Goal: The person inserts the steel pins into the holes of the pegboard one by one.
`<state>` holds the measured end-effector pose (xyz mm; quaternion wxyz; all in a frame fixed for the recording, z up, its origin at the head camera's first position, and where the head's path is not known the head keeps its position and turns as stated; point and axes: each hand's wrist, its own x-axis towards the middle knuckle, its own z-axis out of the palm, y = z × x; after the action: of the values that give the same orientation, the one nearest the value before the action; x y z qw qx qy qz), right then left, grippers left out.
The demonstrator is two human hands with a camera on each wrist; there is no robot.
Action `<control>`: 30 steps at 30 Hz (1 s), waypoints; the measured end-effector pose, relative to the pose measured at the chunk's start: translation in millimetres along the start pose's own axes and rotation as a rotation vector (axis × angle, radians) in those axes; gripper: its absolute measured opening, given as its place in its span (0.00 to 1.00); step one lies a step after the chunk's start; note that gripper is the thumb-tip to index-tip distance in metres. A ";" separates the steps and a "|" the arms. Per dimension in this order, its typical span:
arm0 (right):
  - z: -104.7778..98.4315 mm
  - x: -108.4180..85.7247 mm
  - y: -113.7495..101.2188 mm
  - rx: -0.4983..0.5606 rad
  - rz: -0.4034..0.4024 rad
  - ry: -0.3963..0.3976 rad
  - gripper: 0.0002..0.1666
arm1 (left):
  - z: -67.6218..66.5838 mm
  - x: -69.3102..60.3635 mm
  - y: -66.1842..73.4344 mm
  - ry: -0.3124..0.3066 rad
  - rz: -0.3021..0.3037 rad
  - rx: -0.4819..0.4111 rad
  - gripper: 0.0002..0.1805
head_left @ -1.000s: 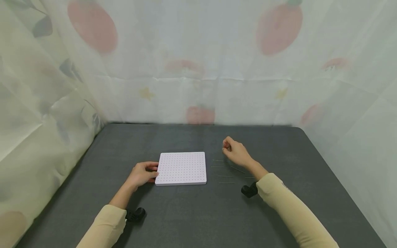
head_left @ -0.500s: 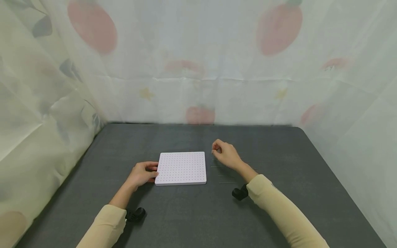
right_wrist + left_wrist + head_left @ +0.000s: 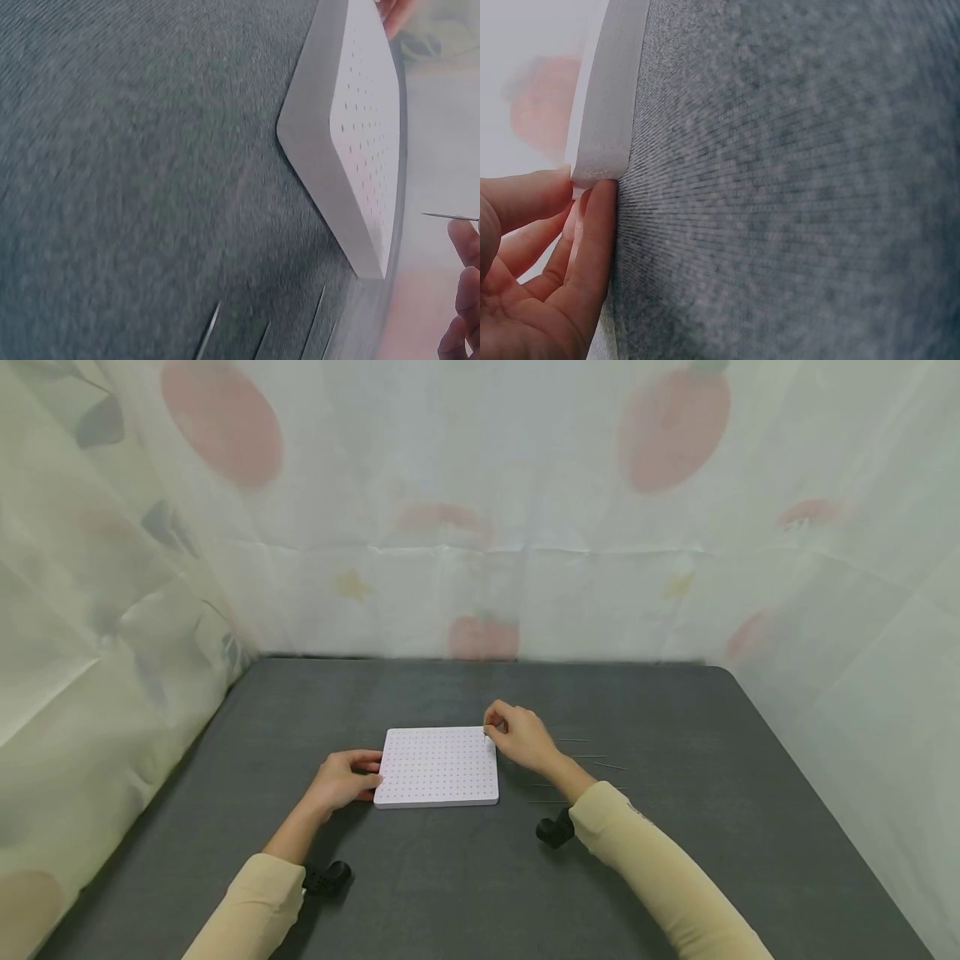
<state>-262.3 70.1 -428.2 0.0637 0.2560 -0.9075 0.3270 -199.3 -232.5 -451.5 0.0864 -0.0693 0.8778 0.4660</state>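
Observation:
A white square board (image 3: 437, 770) with rows of small holes lies flat on the dark table. My left hand (image 3: 341, 783) grips its left edge; in the left wrist view the thumb (image 3: 536, 196) presses the upper rim and the fingers (image 3: 592, 240) lie against the side. Over the board's far right corner, my right hand (image 3: 527, 742) pinches a thin metal needle (image 3: 439, 216) between thumb and fingertips. The needle's tip points down at the board and looks apart from its surface in the right wrist view.
Several loose needles (image 3: 590, 756) lie spread on the table to the right of the board, partly hidden by my right forearm. A black wrist camera (image 3: 555, 832) hangs below my right wrist. Patterned curtains (image 3: 480, 485) close in the table's back and sides.
My right hand has moved left from above the loose needles to the board's far right corner, carrying the needle. The left hand and the board have stayed put.

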 end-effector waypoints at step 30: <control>25.1 -0.6 -7.9 -0.052 0.034 -0.010 0.04 | 3.0 -0.4 -1.5 0.001 -0.009 -0.032 0.26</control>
<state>-256.5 49.5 -443.5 0.0602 0.2405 -0.9202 0.3028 -198.3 -230.8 -454.3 0.0868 -0.0746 0.8699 0.4797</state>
